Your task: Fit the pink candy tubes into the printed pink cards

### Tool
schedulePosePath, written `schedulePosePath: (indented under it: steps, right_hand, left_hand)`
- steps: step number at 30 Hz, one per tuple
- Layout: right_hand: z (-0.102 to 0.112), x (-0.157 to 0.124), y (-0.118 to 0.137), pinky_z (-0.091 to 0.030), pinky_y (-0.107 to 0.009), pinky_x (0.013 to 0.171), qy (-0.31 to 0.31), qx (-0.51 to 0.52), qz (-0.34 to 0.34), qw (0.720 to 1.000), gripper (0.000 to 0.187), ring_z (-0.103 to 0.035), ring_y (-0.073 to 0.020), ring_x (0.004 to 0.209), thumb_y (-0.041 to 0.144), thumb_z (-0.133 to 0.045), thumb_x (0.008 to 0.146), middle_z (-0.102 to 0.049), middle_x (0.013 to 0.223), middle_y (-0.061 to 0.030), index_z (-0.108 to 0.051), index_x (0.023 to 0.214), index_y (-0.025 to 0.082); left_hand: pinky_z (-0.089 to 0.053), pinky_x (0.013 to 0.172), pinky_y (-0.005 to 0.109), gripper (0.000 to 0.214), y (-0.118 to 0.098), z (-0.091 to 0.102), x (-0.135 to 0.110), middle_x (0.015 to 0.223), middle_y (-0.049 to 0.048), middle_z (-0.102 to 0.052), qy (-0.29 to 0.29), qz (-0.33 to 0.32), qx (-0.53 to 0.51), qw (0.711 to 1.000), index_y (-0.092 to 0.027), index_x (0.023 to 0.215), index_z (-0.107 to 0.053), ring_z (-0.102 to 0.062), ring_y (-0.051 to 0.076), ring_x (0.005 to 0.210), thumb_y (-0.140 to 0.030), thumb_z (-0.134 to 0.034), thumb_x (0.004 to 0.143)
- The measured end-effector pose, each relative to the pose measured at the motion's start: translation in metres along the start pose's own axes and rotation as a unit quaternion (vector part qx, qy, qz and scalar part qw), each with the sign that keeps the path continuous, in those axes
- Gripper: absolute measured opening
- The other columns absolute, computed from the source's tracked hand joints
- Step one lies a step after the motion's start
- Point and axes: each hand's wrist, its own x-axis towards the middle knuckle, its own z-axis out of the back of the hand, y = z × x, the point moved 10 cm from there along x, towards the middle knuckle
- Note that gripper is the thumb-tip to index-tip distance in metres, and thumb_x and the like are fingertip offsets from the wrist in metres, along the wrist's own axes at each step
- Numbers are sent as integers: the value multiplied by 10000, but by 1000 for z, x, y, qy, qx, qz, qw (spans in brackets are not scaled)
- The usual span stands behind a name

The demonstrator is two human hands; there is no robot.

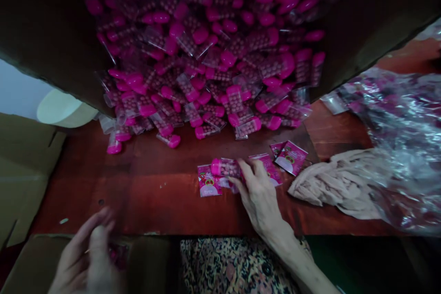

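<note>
My right hand [259, 195] lies on the red-brown table [155, 193], its fingers curled onto a clear packet with a pink cap [225, 167] and some pink printed cards [209, 183]. More pink cards [291, 156] lie just to its right. My left hand [91, 252] is low at the near left over an open cardboard box [24, 262], fingers pinched around a small pink packet that is blurred and partly hidden. A big heap of pink-capped candy packets [213, 55] spills out of a tipped carton at the back.
The carton's dark flaps [44, 32] overhang the table's back. A beige cloth [337, 183] and crinkled clear plastic bags [406, 138] lie at the right. A pale round lid [64, 109] and flat cardboard [24, 170] sit at the left. Patterned fabric [234, 266] covers my lap.
</note>
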Motion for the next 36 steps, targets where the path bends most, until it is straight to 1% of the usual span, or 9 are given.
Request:
schedulePosePath:
  steps: [6,11,16,19,24,27,30,33,36]
  right_hand:
    - [-11,-2,-5,-504,-407,767,24,26,-27,999,179,-549,-260,899,206,-558,836,-550,990,-115,-544,1011,168]
    - [11,1,-10,-495,-393,795,27,49,-32,998,281,-534,-253,958,258,-570,833,-534,1047,-102,-509,1098,190]
    - [74,11,-68,-457,-456,764,-112,-109,-93,983,244,-512,-281,890,294,-490,872,-527,990,-128,-544,1067,157]
    - [78,15,-94,-426,-479,704,-96,-194,-90,972,200,-493,-291,795,284,-455,876,-536,867,-132,-580,937,141]
    - [77,18,-104,-420,-429,614,-96,-180,-89,975,222,-475,-256,681,351,-473,870,-530,753,-101,-561,810,157]
    - [84,18,-95,-433,-438,660,-116,-156,-94,976,250,-495,-265,749,362,-479,875,-544,830,-104,-549,974,143]
    - [86,10,-70,-434,-452,742,-154,-109,-90,978,242,-499,-271,842,341,-499,878,-553,912,-104,-546,1030,159]
    - [48,3,-21,-463,-377,725,-68,-6,-8,998,80,-516,-227,804,235,-534,873,-584,837,-62,-587,905,184]
    - [2,-11,23,-487,-310,652,31,33,49,998,52,-531,-200,734,174,-571,845,-603,782,-45,-600,804,188]
  left_hand:
    - [-524,749,297,215,-22,-142,-65,885,56,-717,275,101,-126,948,-155,901,-673,-668,183,794,-319,-613,775]
    - [-466,856,341,231,-32,-194,-102,965,75,-696,396,24,-71,915,-170,938,-676,-625,206,915,-326,-566,808]
    - [-442,870,354,185,-41,-203,-111,961,70,-683,387,-78,-34,918,-186,909,-674,-606,211,927,-293,-557,812]
    - [-454,847,347,178,-38,-204,-109,943,67,-686,381,-78,-35,921,-188,897,-672,-611,209,911,-293,-561,807]
    - [-476,806,335,180,-33,-204,-106,906,59,-696,393,-50,-50,917,-185,869,-677,-628,208,874,-308,-568,796]
    - [-484,778,329,183,-30,-195,-97,886,58,-682,362,-59,-47,929,-179,881,-660,-628,201,844,-306,-547,812]
    - [-451,841,373,163,-43,-174,-86,921,75,-658,271,-186,19,944,-183,894,-656,-588,222,904,-284,-566,802]
    - [-418,880,438,169,-52,-164,-86,943,105,-649,218,-287,108,926,-181,887,-667,-539,268,963,-292,-588,787]
    - [-419,876,465,259,-48,-161,-86,1020,136,-612,206,-297,145,921,-162,991,-637,-528,285,985,-319,-579,794]
